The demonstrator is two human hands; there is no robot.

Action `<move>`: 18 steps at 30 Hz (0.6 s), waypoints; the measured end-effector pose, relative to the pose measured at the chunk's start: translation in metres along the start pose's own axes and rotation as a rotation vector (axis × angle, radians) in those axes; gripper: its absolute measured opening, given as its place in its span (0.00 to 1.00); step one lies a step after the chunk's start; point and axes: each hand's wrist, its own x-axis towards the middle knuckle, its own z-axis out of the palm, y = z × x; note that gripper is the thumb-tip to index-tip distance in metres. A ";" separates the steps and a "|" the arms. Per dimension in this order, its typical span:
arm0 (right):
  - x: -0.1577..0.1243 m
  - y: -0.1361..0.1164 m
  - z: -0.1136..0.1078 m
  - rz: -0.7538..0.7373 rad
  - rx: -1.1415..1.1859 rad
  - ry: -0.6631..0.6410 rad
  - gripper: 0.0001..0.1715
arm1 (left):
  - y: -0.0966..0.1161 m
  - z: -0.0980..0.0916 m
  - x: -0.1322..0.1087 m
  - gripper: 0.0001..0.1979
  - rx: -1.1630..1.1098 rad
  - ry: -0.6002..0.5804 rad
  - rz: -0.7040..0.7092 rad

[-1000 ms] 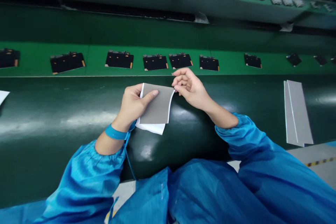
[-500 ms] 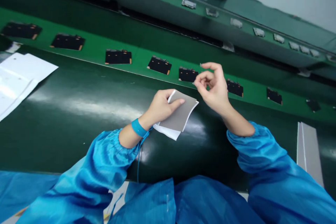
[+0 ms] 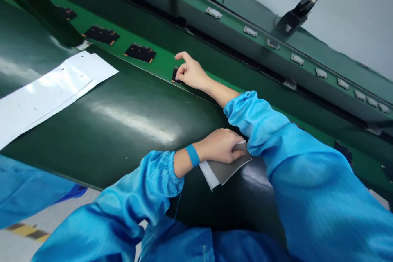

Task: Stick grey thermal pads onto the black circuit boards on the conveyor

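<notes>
My left hand (image 3: pixel 222 146), with a blue wrist band, grips a small stack of grey sheets (image 3: pixel 229 168) with white edges, thumb on top, low over the dark green table. My right hand (image 3: pixel 192 73) is stretched over the green belt (image 3: pixel 164 60), beside a black board (image 3: pixel 177 75) that it partly covers. Its index finger is extended and the other fingers are curled; whether anything small is between them is not visible. Two more black boards, one nearer (image 3: pixel 140 53) and one farther left (image 3: pixel 101 34), lie on the belt.
White sheets (image 3: pixel 58 86) lie on the table (image 3: pixel 123 131) at the left. A dark post (image 3: pixel 43 6) rises behind them. Small silvery parts (image 3: pixel 213 12) line an upper ledge, with a black holder (image 3: pixel 294 16) beyond it. Blue fabric (image 3: pixel 33 188) shows at lower left.
The view has swung left. My right hand has reached left across the belt to another board. My left hand still holds the grey sheets, now lower and below my right forearm.
</notes>
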 end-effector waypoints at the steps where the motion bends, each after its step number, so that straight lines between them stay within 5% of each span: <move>1: -0.001 0.002 0.001 -0.016 -0.024 -0.007 0.35 | 0.000 0.000 0.000 0.10 0.006 -0.003 0.003; 9: -0.025 0.017 -0.005 -0.079 -0.164 0.052 0.34 | 0.001 0.003 0.000 0.10 0.071 -0.016 -0.002; 18: -0.005 0.039 -0.010 -0.015 -0.049 0.072 0.33 | 0.003 0.000 0.002 0.09 0.066 -0.056 -0.012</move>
